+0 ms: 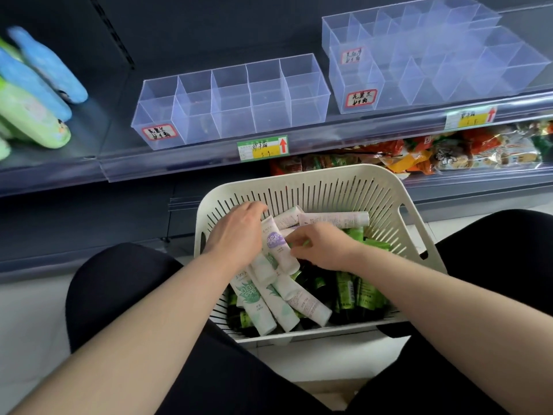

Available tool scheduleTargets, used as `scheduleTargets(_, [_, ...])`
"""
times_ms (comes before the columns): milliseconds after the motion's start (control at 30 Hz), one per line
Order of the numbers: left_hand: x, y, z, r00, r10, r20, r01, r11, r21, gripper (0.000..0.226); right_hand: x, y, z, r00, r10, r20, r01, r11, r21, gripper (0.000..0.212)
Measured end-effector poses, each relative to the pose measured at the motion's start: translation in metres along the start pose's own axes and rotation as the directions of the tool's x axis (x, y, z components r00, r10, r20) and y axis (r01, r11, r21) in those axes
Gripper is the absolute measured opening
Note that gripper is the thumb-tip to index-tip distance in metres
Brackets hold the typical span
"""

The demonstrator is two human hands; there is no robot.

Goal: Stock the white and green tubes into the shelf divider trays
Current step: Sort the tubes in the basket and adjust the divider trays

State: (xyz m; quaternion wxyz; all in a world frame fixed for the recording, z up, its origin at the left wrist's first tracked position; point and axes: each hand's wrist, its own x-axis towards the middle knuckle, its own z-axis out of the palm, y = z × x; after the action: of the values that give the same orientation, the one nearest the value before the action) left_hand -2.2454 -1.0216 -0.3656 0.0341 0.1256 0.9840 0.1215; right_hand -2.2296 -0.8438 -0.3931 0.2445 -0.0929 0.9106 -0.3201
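A cream slotted basket rests between my knees, filled with white tubes and dark green tubes. My left hand lies palm down over white tubes at the basket's left side, fingers curled around them. My right hand pinches a white tube with a purple label in the basket's middle. On the shelf above stands a clear divider tray with several bare compartments. Two more clear divider trays stand to its right, stacked.
Blue and green soft packs lie on the shelf at left. Snack packets fill the lower shelf behind the basket at right. Price tags hang on the shelf's front rail. My black-clad knees flank the basket.
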Motion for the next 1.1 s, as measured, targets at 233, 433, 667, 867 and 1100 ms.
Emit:
scheduleTargets(233, [0.005,0.007,0.02,0.99,0.079,0.113,-0.08,0.997,0.005,0.041,-0.023,0.049,-0.031,0.945,0.318,-0.078,-0.264,0.6,-0.755,0.031])
scheduleTargets(433, [0.008,0.006,0.033,0.976,0.141,0.167,-0.149,0.988,0.034,0.035,-0.03,0.054,-0.024,0.944,0.325,-0.063,-0.269,0.641,-0.719,0.032])
scheduleTargets(667, [0.008,0.001,0.034,0.97,0.126,0.209,-0.133,0.991,0.019,0.033,-0.04,0.045,-0.031,0.928,0.339,0.154,-0.349,0.936,0.04,0.047])
scheduleTargets(867, [0.001,0.006,0.032,0.956,0.165,0.242,-0.189,0.979,0.081,0.036,-0.04,0.05,-0.014,0.962,0.273,-0.004,-0.271,0.954,-0.129,0.024])
scheduleTargets(1100, [0.001,0.007,0.031,0.972,0.108,0.207,-0.14,0.979,0.146,0.041,-0.034,0.053,-0.015,0.951,0.23,-0.207,-0.239,0.971,-0.018,0.02])
